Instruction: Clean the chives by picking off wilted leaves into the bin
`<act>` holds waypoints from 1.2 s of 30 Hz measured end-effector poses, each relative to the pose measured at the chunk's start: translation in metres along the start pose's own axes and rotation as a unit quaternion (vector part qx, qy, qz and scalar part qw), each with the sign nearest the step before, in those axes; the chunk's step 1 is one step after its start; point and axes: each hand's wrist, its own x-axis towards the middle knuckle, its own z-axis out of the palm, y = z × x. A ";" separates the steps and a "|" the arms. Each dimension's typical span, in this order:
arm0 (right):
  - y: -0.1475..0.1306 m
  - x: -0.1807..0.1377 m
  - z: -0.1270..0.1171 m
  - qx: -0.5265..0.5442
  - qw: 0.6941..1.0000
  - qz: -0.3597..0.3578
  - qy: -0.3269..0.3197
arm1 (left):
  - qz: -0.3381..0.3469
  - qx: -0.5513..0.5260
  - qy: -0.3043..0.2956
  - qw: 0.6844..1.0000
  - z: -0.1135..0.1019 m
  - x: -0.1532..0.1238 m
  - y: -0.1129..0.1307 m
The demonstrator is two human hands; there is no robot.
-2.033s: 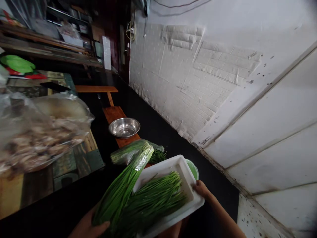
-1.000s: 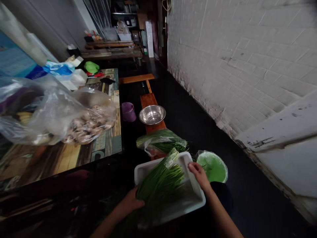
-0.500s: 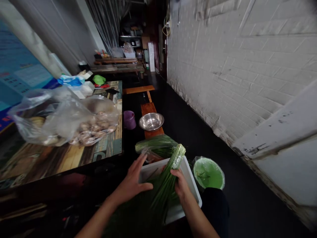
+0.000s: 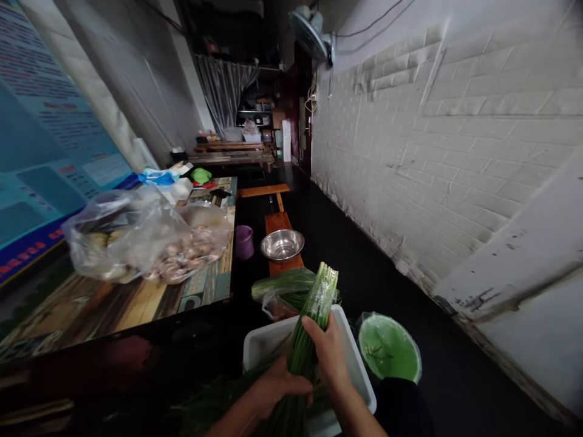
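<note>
A bundle of long green stalks point(image 4: 321, 291), perhaps garlic chives, tilts upward over a white plastic tub point(image 4: 255, 346). Clear wrap or tape binds it near its pale cut ends. My right hand point(image 4: 328, 347) is closed round the bundle just below that band. Lower down, my left hand point(image 4: 283, 383) wraps the same stalks from the left, its fingers partly hidden behind them. More loose greens point(image 4: 214, 400) lie dark at the lower left. Just beyond the tub, another bunch of greens point(image 4: 285, 283) rests in clear plastic.
A steel bowl point(image 4: 282, 244) sits on a wooden bench point(image 4: 277, 223). To the right stands a lined green bucket point(image 4: 389, 347) with scraps inside. Bagged mushrooms point(image 4: 182, 258) lie on the plank table point(image 4: 122, 303) at left, near a purple bucket point(image 4: 244, 243). A brick-patterned wall point(image 4: 455, 145) runs along the right.
My left hand, open and apart from the stalks before, has come down and closed on their lower part. The bundle stands more upright. The camera view has tilted up.
</note>
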 end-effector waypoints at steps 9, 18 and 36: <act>-0.028 0.036 -0.039 -0.183 0.938 -0.280 0.094 | 0.050 0.100 0.024 0.993 -0.002 -0.006 0.021; -0.037 0.028 -0.035 -0.146 0.961 -0.234 0.024 | 0.066 0.139 0.107 0.982 -0.013 0.000 0.010; -0.063 0.074 -0.074 0.123 0.991 -0.011 -0.041 | 0.079 0.603 0.184 0.772 -0.055 -0.054 0.069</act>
